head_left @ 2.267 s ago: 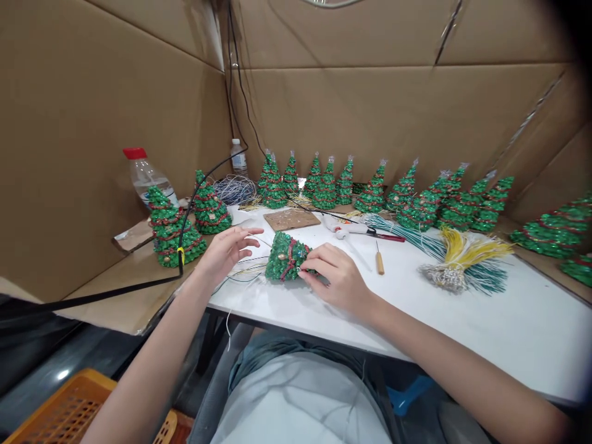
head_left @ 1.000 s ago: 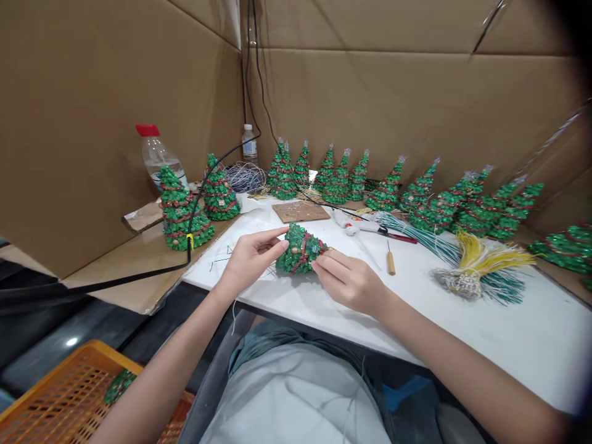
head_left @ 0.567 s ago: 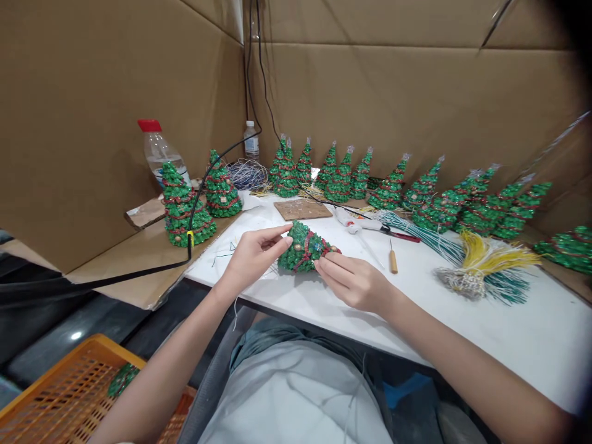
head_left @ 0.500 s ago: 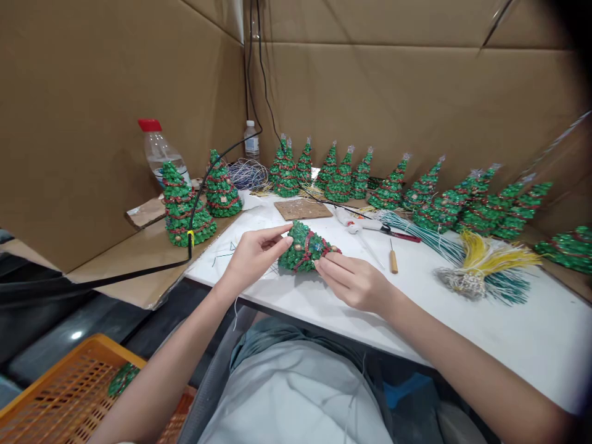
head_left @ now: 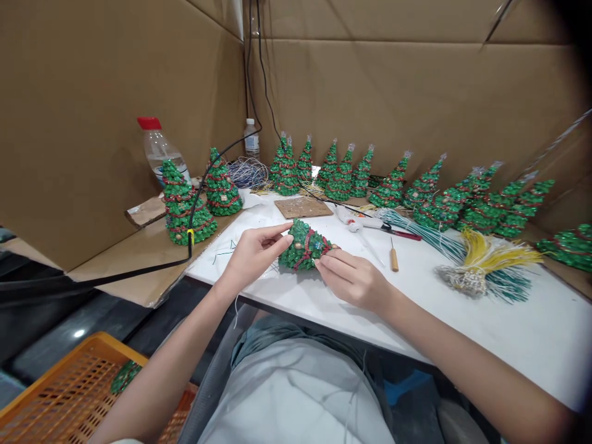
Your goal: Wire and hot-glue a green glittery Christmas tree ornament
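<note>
Tree [head_left: 303, 246] on its side low over the front of the desk [head_left: 282, 296], between both hands; whether it rests on the top, can't tell. Long axis runs roughly left-right: wide base toward the left hand [head_left: 254, 253], narrow end toward the right hand [head_left: 354, 279]. Neither hand is nearer, both touch it. Left thumb and index pinch the base edge. Right thumb and fingers are drawn together, pinching near the narrow end; tip covered, any small piece in there too small to tell.

Behind the tree: board [head_left: 303, 208]. Right of that, glue gun [head_left: 370, 223], then awl [head_left: 393, 258] lying loose, then wire bundle [head_left: 481, 259]. Upright trees [head_left: 340, 179] along the back. Basket [head_left: 99, 340] low left, below the desk.
</note>
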Action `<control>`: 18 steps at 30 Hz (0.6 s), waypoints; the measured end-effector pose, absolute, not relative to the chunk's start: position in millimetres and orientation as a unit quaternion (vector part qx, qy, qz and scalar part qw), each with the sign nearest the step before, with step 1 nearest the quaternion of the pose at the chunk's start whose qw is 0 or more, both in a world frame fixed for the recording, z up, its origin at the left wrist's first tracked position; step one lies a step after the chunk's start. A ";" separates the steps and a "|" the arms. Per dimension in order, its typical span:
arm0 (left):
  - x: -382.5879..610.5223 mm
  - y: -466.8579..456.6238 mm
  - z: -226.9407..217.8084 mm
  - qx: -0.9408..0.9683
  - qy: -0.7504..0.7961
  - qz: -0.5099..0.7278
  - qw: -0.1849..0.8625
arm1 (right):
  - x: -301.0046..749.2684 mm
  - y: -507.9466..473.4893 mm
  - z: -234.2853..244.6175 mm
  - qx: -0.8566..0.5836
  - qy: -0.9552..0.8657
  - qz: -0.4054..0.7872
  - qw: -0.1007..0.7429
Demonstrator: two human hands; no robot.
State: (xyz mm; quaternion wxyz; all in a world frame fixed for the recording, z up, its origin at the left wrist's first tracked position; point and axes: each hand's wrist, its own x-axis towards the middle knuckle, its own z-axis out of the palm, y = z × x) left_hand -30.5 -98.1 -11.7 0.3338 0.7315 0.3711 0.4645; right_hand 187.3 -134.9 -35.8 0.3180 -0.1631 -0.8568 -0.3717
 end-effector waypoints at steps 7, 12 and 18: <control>-30.1 -97.5 -12.0 0.731 0.367 0.466 0.336 | 183.4 -135.0 -36.7 -0.187 -0.851 -0.346 0.348; -30.4 -97.9 -11.9 0.731 0.373 0.464 0.334 | 182.5 -135.8 -35.6 -0.185 -0.853 -0.342 0.348; -30.4 -98.5 -11.0 0.725 0.360 0.470 0.353 | 182.2 -137.5 -35.0 -0.226 -0.853 -0.229 0.410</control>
